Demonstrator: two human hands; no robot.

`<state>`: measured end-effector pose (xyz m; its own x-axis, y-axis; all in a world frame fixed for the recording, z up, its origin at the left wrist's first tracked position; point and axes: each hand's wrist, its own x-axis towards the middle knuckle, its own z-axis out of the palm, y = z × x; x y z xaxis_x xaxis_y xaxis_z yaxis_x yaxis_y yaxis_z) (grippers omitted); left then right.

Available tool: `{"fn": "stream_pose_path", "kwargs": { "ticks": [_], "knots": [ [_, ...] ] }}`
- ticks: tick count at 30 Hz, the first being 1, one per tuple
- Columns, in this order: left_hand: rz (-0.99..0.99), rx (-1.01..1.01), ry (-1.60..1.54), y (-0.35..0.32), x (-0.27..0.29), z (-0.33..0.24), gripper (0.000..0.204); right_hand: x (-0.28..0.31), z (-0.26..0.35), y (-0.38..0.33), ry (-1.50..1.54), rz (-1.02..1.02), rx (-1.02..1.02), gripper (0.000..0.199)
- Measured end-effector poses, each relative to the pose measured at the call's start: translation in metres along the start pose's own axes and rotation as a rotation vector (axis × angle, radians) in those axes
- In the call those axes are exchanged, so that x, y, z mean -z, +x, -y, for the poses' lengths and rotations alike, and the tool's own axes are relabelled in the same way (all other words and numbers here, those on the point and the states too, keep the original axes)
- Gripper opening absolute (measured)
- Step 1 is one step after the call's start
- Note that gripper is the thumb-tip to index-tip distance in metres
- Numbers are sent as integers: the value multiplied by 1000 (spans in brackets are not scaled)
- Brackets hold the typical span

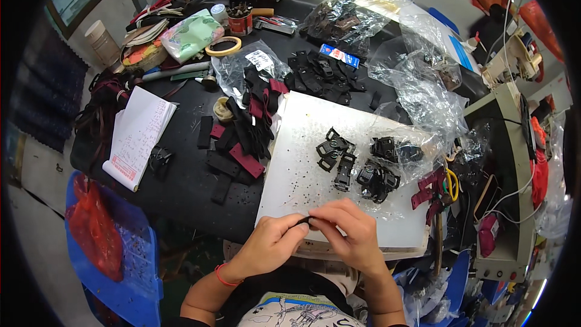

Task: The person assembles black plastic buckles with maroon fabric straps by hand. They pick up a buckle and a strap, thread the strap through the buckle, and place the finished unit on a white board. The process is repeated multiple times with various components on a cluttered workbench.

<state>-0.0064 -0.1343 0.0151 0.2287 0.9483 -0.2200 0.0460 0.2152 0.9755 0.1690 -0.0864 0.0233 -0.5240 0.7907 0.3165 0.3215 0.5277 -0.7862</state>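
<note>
Both hands meet over the near edge of a white board. My left hand, with a red band at its wrist, pinches one end of a small black strip. The fingertips of my right hand close on its other end. Most of the strip is hidden by the fingers, so its exact kind does not show. Beyond the hands, several black plastic buckles lie on the board, some partly under a clear plastic bag.
Left of the board lie black and maroon strap pieces and a written notepad. More black parts are heaped behind it. Yellow-handled scissors sit at the right edge. A blue chair with a red bag stands lower left.
</note>
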Motion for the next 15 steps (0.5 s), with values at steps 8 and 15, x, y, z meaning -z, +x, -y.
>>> {"fn": "stream_pose_path", "kwargs": {
  "ticks": [8,15],
  "knots": [
    [335,416,-482,-7,22,12,28,6,6,-9,-15,196,227,31],
    [458,350,-451,-4,33,7,28,-4,7,-13,-67,150,325,36]
  ]
}}
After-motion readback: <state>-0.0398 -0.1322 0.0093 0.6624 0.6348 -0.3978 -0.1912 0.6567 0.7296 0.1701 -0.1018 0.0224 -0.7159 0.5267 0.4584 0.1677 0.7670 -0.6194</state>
